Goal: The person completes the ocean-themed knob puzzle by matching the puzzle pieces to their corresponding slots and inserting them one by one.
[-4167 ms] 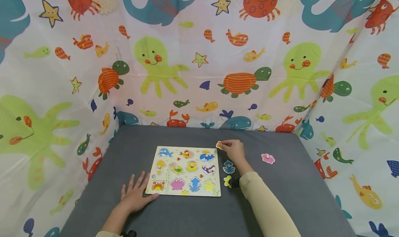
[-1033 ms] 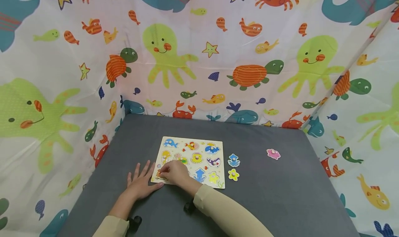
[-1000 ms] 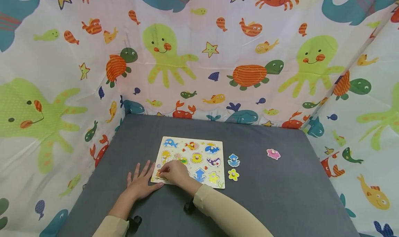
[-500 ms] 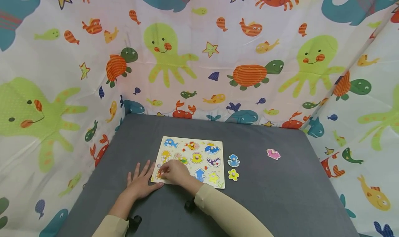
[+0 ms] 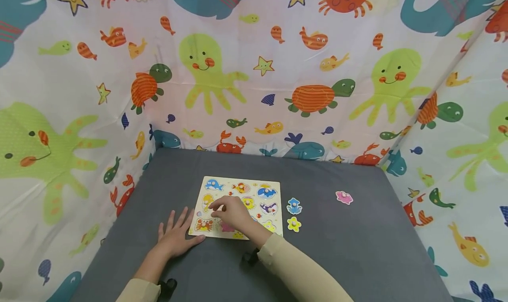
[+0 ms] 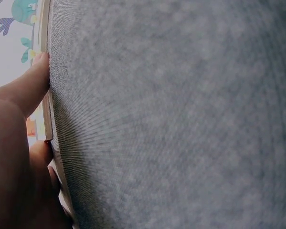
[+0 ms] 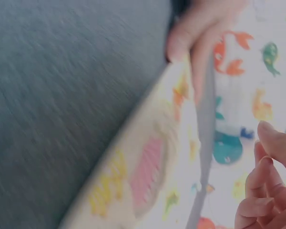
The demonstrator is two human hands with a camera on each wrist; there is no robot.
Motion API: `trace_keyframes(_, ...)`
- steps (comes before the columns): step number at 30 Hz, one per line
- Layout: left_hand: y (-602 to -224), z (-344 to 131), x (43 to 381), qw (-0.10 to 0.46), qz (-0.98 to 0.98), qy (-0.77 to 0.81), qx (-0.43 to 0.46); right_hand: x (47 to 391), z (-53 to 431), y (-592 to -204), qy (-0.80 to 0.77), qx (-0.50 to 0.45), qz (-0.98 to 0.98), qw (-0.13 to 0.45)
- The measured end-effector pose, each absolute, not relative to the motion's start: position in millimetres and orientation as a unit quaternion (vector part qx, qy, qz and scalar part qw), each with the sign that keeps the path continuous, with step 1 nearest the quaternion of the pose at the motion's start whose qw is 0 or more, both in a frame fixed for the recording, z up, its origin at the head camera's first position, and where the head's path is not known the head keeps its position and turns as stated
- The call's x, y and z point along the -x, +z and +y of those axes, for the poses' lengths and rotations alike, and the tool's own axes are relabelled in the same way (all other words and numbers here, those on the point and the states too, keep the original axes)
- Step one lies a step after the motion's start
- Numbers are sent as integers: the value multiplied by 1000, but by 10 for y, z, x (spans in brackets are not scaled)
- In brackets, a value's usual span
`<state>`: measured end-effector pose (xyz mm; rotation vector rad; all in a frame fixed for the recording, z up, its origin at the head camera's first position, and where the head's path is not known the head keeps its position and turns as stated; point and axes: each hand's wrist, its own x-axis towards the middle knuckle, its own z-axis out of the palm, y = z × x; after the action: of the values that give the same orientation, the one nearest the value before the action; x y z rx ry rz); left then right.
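Observation:
A wooden peg puzzle board (image 5: 228,185) with sea-animal pictures lies on the grey cloth. My left hand (image 5: 176,238) rests with fingers spread at its left edge, thumb by the lower left corner; the left wrist view shows the thumb (image 6: 35,76) against the board's side. Above the left half of the board hovers my right hand (image 5: 234,211), bent fingers and thumb holding nothing. It covers the turtle and part of the pink shell (image 5: 226,226). The orange crab piece (image 5: 204,225) sits at its spot in the lower left corner.
Right of the board lie a blue squid piece (image 5: 294,206) and a yellow starfish piece (image 5: 294,224). A pink piece (image 5: 344,198) lies farther right. A sea-animal print curtain (image 5: 254,86) rises behind the grey cloth surface (image 5: 337,249) and along both sides.
The right hand carried the crab piece from beyond the board's right edge to the lower left corner, let it go and rose back up and right. The left hand stays at the edge.

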<state>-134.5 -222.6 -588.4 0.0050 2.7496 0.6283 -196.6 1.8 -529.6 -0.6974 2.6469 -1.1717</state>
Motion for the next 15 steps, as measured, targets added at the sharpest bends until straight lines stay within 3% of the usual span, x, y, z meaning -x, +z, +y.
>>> trace_keyframes(15,-5941,-2237,1345,160,961,224,-2,2340,955,-4947,-465,109,878,-22)
